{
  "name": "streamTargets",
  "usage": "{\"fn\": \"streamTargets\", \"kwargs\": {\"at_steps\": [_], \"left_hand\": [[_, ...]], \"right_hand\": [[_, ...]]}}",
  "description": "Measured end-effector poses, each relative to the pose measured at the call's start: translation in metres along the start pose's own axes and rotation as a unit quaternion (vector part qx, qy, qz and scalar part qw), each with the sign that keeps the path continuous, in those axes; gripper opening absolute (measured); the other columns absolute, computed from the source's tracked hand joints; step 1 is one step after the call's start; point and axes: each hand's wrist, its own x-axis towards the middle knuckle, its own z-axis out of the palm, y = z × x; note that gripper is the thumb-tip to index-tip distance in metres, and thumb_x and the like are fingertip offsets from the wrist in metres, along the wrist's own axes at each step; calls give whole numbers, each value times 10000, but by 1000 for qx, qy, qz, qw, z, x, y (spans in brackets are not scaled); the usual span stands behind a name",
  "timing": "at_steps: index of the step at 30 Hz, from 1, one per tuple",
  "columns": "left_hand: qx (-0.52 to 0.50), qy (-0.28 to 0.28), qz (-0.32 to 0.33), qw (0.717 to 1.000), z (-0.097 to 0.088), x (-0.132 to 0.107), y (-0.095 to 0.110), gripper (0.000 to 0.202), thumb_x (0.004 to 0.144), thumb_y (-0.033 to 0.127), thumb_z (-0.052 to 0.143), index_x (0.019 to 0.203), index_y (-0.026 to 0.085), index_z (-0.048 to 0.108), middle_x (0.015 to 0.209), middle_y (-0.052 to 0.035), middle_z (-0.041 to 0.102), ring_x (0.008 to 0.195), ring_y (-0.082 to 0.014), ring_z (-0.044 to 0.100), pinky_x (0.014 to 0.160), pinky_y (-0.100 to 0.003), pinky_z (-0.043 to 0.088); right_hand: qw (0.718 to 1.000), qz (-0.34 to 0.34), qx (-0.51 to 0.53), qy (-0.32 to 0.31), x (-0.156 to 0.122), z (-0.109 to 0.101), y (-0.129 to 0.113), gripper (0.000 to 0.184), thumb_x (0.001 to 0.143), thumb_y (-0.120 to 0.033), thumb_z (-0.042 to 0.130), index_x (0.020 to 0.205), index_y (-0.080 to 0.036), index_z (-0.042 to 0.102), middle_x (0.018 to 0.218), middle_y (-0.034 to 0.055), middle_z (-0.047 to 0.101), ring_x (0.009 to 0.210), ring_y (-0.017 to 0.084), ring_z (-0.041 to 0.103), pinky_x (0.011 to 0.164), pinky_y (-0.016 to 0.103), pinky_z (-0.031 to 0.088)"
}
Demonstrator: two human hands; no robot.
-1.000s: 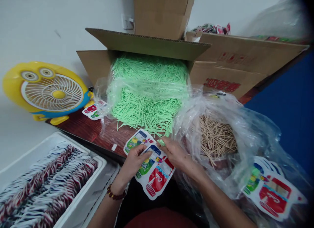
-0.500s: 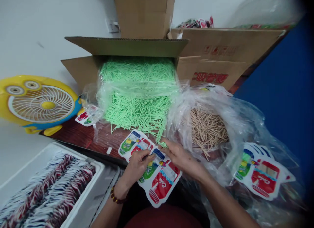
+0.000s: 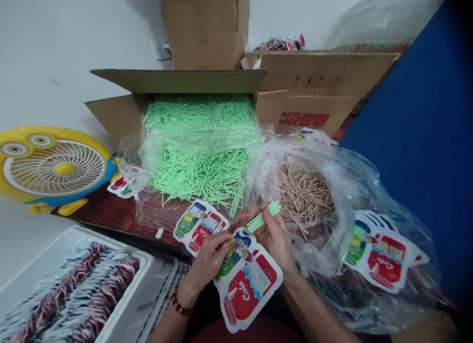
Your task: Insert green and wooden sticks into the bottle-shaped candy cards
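My left hand (image 3: pixel 212 257) is closed on the top edge of a bottle-printed pouch (image 3: pixel 247 281) with red, green and blue labels, held low in front of me. My right hand (image 3: pixel 275 237) pinches a few green sticks (image 3: pixel 263 217) just above the pouch's mouth. Behind them a big heap of green sticks (image 3: pixel 199 151) spills out of a plastic-lined cardboard box (image 3: pixel 177 82). A second printed pouch (image 3: pixel 197 226) lies on the dark wooden table (image 3: pixel 107 210) left of my hands.
A clear bag of brown sticks (image 3: pixel 305 197) sits right of the green heap, with a stack of printed pouches (image 3: pixel 380 257) in plastic further right. A yellow desk fan (image 3: pixel 51 168) stands left. A white tray of filled packets (image 3: pixel 74 289) is at lower left. More cardboard boxes (image 3: pixel 318 94) stand behind.
My right hand has lifted a small bunch of green sticks clear of the heap and turned palm-up. The pouch has dropped lower towards me. The view has shifted to the right.
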Motion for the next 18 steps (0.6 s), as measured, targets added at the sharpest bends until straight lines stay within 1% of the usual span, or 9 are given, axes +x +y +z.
{"fn": "streamTargets", "kwargs": {"at_steps": [3, 5, 7, 9, 11, 13, 14, 15, 18], "left_hand": [[-22, 4, -21, 1000, 6, 5, 1, 320, 909, 338, 499, 635, 174, 516, 609, 36, 395, 589, -114, 353, 562, -224, 308], [-36, 2, -33, 999, 9, 9, 0, 307, 895, 348, 523, 645, 170, 543, 608, 37, 418, 585, -112, 359, 553, -217, 309], [-58, -13, -48, 997, 11, 12, -2, 283, 881, 361, 550, 677, 166, 574, 620, 37, 451, 592, -110, 380, 561, -210, 324], [-97, -34, -70, 992, 12, 15, -5, 250, 873, 377, 566, 754, 162, 610, 662, 32, 499, 615, -112, 421, 587, -209, 355], [-137, -42, -92, 985, 12, 16, -8, 239, 870, 391, 574, 828, 161, 625, 704, 26, 533, 633, -112, 452, 604, -210, 378], [-161, -35, -103, 981, 14, 18, -10, 245, 866, 398, 582, 843, 158, 624, 707, 28, 533, 628, -107, 454, 595, -205, 379], [-167, -30, -103, 980, 15, 19, -10, 248, 864, 399, 586, 830, 156, 621, 695, 32, 524, 620, -102, 448, 587, -201, 375], [-170, -28, -101, 980, 16, 20, -9, 251, 861, 399, 592, 817, 153, 619, 686, 35, 517, 615, -99, 442, 583, -198, 372], [-183, -36, -86, 979, 20, 23, -6, 258, 844, 395, 615, 777, 146, 616, 681, 36, 516, 623, -95, 448, 595, -193, 380]], "right_hand": [[995, 27, -94, 31, -5, -7, 2, 192, 889, -435, 506, 962, -259, 481, 898, 41, 670, 970, 243, 652, 741, 355, 541], [986, 61, -152, 28, -7, -14, 2, 245, 879, -478, 497, 982, -257, 479, 1008, 75, 684, 1028, 263, 638, 746, 374, 546], [979, 100, -176, -12, -6, -20, -2, 275, 852, -484, 543, 991, -252, 493, 1163, 91, 655, 1082, 269, 620, 810, 392, 541], [974, 125, -174, -72, -3, -27, -10, 279, 837, -443, 591, 1031, -259, 510, 1292, 75, 594, 1148, 259, 589, 909, 406, 510], [970, 123, -172, -121, 2, -33, -20, 301, 871, -404, 563, 1140, -283, 501, 1372, 55, 532, 1221, 242, 540, 991, 423, 461], [955, 106, -223, -162, 6, -38, -31, 356, 923, -393, 490, 1266, -300, 467, 1415, 49, 488, 1280, 224, 483, 1053, 435, 403], [937, 99, -278, -186, 8, -41, -37, 386, 938, -399, 464, 1311, -300, 456, 1434, 47, 466, 1307, 219, 450, 1083, 443, 365], [908, 94, -346, -215, 9, -43, -42, 417, 944, -406, 455, 1347, -298, 446, 1452, 45, 442, 1333, 219, 415, 1112, 452, 321], [801, 74, -521, -287, 9, -46, -56, 524, 936, -421, 476, 1434, -305, 361, 1497, 36, 372, 1378, 224, 337, 1157, 471, 222]]}}
